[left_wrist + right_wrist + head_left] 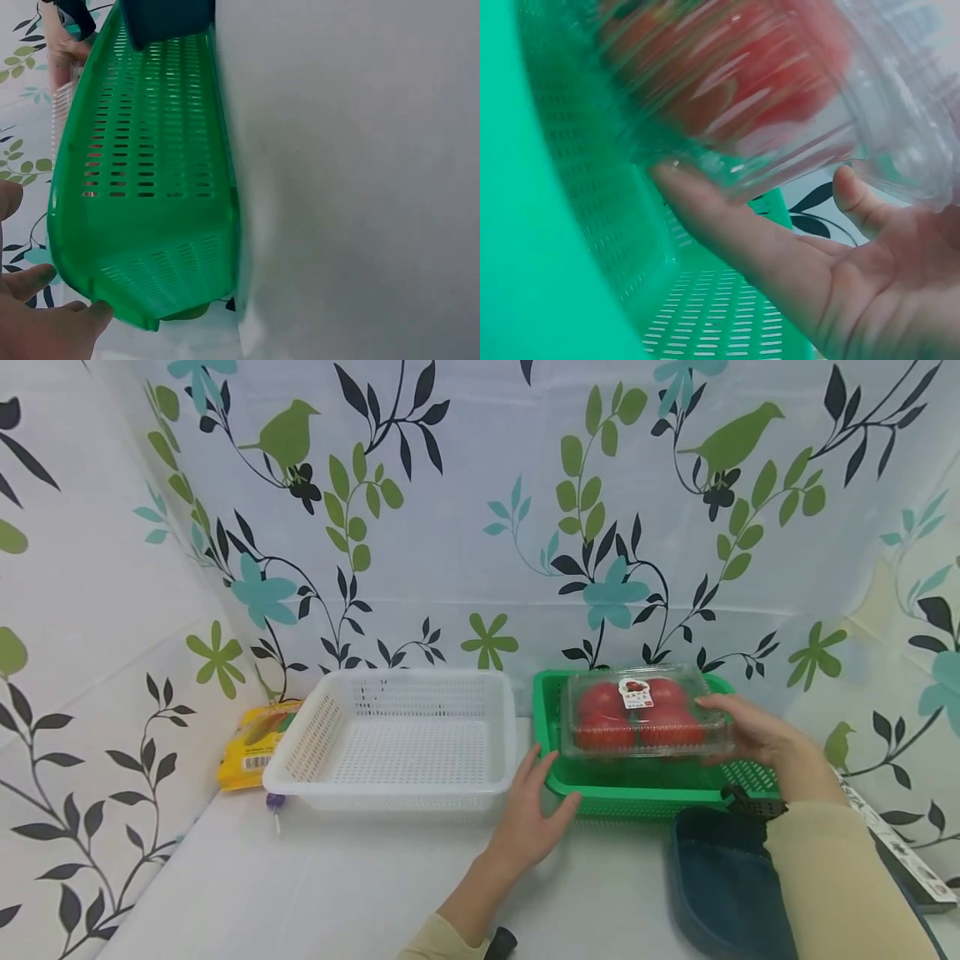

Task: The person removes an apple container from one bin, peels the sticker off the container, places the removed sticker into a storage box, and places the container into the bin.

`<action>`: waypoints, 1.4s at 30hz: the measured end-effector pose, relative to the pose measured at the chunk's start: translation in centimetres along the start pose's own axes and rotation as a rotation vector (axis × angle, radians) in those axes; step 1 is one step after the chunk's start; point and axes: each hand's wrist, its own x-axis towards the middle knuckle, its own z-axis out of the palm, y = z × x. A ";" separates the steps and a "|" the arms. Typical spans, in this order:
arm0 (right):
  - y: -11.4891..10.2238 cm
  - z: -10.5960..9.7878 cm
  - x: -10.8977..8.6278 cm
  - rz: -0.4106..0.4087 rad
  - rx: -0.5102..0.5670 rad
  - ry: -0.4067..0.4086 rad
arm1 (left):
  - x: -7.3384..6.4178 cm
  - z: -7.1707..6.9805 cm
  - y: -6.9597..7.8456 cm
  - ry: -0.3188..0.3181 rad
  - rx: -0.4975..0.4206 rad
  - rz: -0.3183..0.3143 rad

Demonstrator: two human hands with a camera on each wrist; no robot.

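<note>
The right hand [753, 732] grips the tomato box [637, 727] over the green basket [615, 802]; the left hand [527, 818], fingers spread, is at its rim. Only the right wrist view shows us a finger [720, 217] beneath the box. The white basket [397, 788] partly hides a yellow packet [255, 752]. We cannot read the box's label [636, 693].

White basket [412, 747] unobstructed, tomato pack [643, 714] partly blocking green basket [630, 796]

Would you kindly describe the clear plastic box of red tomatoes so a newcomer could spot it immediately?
Find the green perforated plastic basket right of the white perforated plastic basket. At its opening, the right hand grips the clear plastic box of red tomatoes; unlike either basket, it is transparent and labelled.
</note>
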 end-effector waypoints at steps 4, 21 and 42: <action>-0.5 0.3 -0.8 -0.032 -0.019 0.023 | 0.0 -0.8 0.4 -0.008 -0.054 0.001; -1.8 4.2 -3.2 -0.181 0.012 0.076 | -0.9 -5.6 1.8 0.030 -0.376 0.035; -2.9 11.9 -5.9 -0.245 0.077 0.001 | -0.3 -10.3 0.1 0.052 -0.434 -0.038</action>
